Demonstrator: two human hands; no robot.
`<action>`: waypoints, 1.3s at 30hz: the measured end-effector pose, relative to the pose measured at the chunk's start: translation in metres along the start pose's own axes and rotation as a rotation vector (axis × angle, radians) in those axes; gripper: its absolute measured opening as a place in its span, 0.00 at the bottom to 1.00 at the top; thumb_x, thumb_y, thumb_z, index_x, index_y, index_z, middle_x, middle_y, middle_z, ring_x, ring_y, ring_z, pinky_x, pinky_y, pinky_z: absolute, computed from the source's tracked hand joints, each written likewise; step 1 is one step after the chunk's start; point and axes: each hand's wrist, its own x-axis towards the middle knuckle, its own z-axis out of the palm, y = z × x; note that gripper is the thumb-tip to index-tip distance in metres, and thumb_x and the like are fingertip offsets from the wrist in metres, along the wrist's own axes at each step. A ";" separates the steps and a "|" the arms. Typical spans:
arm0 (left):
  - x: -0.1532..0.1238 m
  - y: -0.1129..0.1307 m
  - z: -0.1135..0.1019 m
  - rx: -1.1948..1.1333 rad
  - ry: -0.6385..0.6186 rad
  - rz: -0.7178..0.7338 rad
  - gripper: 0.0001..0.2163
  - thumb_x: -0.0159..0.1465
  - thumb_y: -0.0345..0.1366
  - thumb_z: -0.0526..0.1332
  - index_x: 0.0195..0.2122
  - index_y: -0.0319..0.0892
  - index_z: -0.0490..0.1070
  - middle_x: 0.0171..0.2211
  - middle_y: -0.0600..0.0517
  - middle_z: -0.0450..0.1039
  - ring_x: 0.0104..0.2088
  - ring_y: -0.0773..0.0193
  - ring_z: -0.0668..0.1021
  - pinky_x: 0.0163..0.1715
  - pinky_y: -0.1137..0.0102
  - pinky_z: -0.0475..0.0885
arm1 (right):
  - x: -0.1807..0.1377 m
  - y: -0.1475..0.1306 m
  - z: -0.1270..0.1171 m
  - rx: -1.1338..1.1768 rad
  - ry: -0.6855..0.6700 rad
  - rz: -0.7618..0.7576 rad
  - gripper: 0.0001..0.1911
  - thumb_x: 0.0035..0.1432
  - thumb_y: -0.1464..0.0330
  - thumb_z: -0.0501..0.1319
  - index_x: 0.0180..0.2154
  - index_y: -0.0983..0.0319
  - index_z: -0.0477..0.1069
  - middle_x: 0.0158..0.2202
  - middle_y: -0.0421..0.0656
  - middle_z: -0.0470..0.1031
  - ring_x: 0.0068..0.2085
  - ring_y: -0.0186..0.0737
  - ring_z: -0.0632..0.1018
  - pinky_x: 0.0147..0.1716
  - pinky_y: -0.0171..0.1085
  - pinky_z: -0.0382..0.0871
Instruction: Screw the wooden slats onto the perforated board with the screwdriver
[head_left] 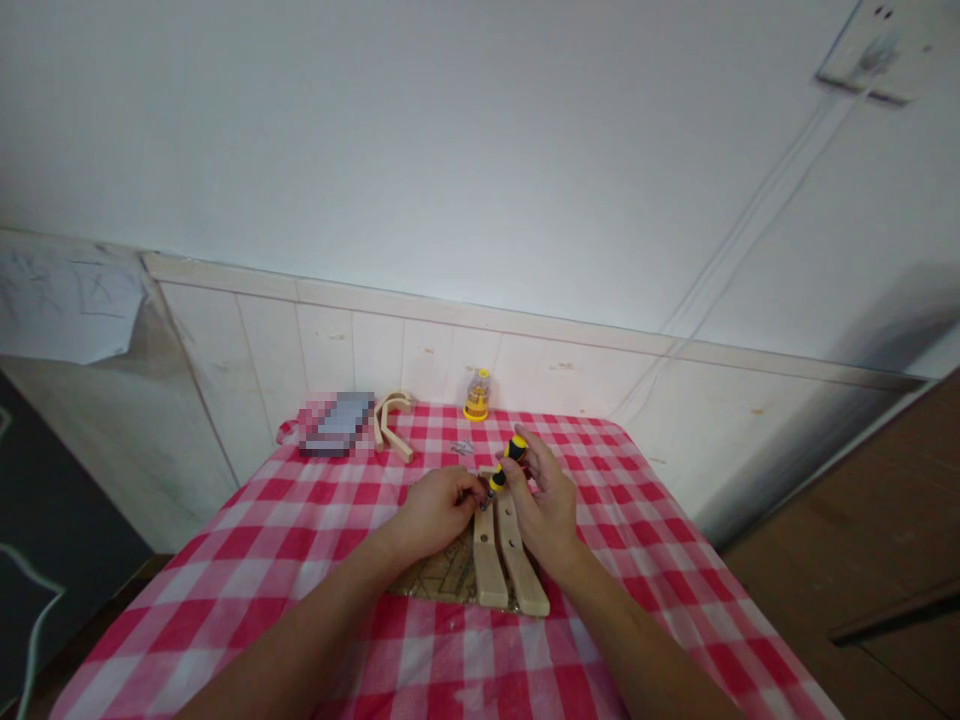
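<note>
My right hand grips a yellow and black screwdriver, tilted with its tip down toward a hole in a pale wooden piece. My left hand has its fingers pinched together by the screwdriver's tip; whether they hold a small part there is hidden. A second curved wooden piece, with dark holes along it, lies beside the first, close to my right hand. Both wooden pieces rest on a brown patterned board that looks wrapped in clear plastic.
A red and white checked cloth covers the table. Toward the back stand a yellow-based screwdriver bit holder and more bent wooden pieces. Small metal bits lie nearby. A pixelated device is at back left, before the wall.
</note>
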 end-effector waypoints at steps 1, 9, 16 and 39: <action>0.000 -0.001 0.000 -0.002 -0.001 -0.002 0.09 0.60 0.29 0.56 0.33 0.42 0.77 0.37 0.49 0.80 0.39 0.57 0.80 0.40 0.67 0.72 | 0.000 0.001 0.000 0.009 -0.002 0.005 0.20 0.65 0.65 0.60 0.58 0.56 0.68 0.40 0.44 0.80 0.35 0.41 0.81 0.35 0.39 0.76; 0.000 -0.003 0.001 0.013 0.003 0.006 0.09 0.59 0.30 0.56 0.33 0.42 0.77 0.35 0.49 0.80 0.38 0.58 0.79 0.40 0.67 0.72 | -0.001 -0.001 -0.001 0.037 -0.021 -0.017 0.19 0.65 0.65 0.60 0.57 0.55 0.69 0.43 0.46 0.80 0.38 0.42 0.81 0.37 0.40 0.76; 0.001 -0.003 0.001 0.038 -0.007 -0.018 0.09 0.59 0.30 0.56 0.32 0.42 0.76 0.34 0.49 0.80 0.37 0.58 0.79 0.38 0.68 0.71 | -0.001 -0.004 -0.006 -0.041 -0.097 -0.092 0.20 0.65 0.68 0.59 0.58 0.55 0.68 0.43 0.46 0.79 0.38 0.42 0.80 0.38 0.41 0.75; 0.001 -0.001 -0.001 0.039 -0.016 -0.015 0.09 0.59 0.29 0.56 0.33 0.42 0.77 0.35 0.49 0.80 0.38 0.58 0.79 0.40 0.68 0.71 | 0.005 -0.010 0.001 0.020 0.049 0.035 0.17 0.54 0.67 0.68 0.46 0.58 0.68 0.27 0.35 0.71 0.25 0.33 0.70 0.24 0.32 0.65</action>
